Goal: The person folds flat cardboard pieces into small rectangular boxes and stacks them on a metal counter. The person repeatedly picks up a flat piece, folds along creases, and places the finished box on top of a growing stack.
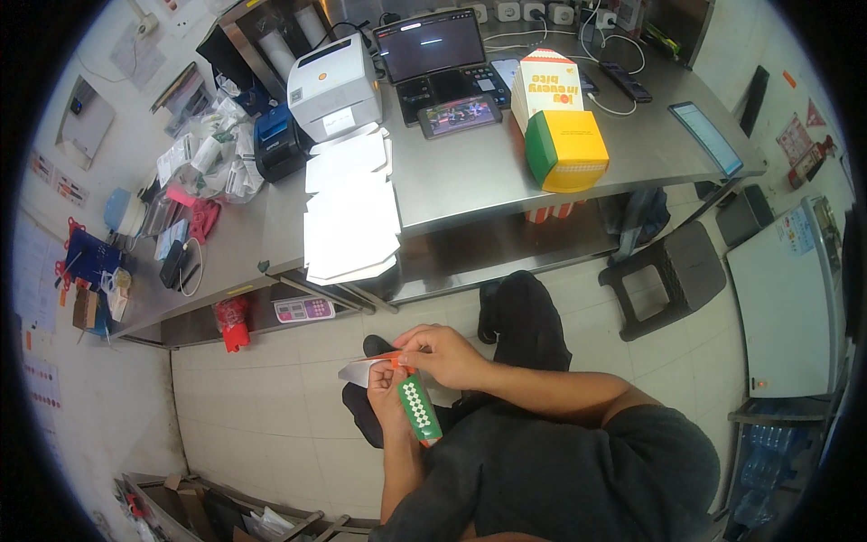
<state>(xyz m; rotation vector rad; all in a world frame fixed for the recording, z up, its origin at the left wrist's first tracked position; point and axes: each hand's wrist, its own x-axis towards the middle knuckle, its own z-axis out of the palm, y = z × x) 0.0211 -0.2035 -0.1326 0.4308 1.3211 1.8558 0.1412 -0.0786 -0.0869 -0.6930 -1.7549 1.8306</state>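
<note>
My left hand [388, 396] grips a flat folded paper carton [417, 405], green with a white dotted pattern and an orange edge. A white flap sticks out to its left. My right hand [444, 354] pinches the top of the same carton from above, touching the left hand. Both hands are held over my lap, in front of the steel table [470, 176]. Stacks of flat white carton blanks [350, 217] lie on the table's near left part. A stack of assembled yellow, green and orange boxes [555, 122] stands on the table.
A white label printer [334, 86], a small dark printer [275, 140], a laptop [438, 54] and a tablet [459, 115] sit at the table's back. A dark plastic stool [673, 275] stands right of my knee. A white chest freezer [790, 298] is at far right.
</note>
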